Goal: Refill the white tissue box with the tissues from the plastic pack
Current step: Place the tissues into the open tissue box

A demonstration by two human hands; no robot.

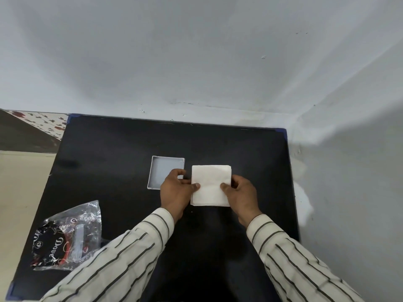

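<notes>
A square stack of white tissues is held between both hands just above the black table. My left hand grips its left edge with the thumb on top. My right hand grips its right edge the same way. The white tissue box lies open and empty right beside the stack, on its left; my left hand covers the box's near right corner. The crumpled plastic pack, clear with black and red print, lies at the table's near left.
The table stands in a corner, with a grey wall behind it and another along its right edge. A floor and a patterned surface show to the left. My striped sleeves cross the table's near part.
</notes>
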